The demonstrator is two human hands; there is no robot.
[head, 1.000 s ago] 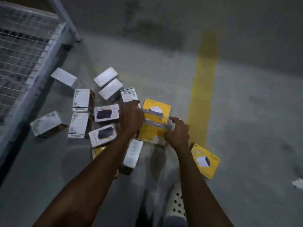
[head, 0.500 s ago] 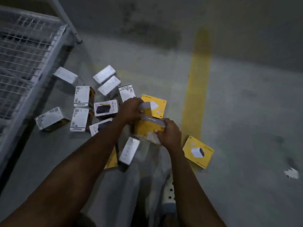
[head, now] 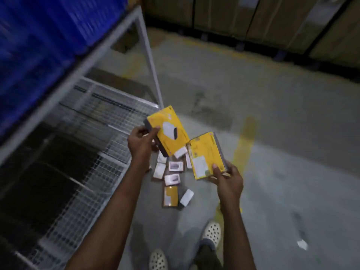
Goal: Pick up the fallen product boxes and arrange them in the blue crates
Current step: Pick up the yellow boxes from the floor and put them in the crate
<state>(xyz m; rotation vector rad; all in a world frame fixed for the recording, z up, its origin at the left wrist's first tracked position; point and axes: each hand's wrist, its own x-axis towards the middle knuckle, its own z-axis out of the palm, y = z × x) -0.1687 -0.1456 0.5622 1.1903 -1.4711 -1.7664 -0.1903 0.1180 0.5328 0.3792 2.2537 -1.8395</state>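
My left hand [head: 140, 143] grips a yellow product box [head: 169, 131] by its left edge, its printed face up, well above the floor. My right hand [head: 227, 179] holds a second yellow box [head: 206, 154] from below, thumb on its label side. Both boxes hang over the fallen pile. Several white boxes [head: 172, 179] and one yellow box [head: 171, 196] lie on the grey floor beneath them. A blue crate [head: 44, 34] sits on the upper rack level at the top left, blurred.
A grey metal rack with a wire-mesh lower shelf [head: 93, 145] stands on the left, its post [head: 150, 61] running down to the floor. Cardboard cartons [head: 272, 20] line the back. A yellow floor line [head: 243, 147] runs past my right arm. My shoes [head: 213, 231] show below.
Both hands have lifted the two yellow boxes off the floor and pulled them apart. The view has risen and tilted up, bringing the blue crate and the cartons into sight.
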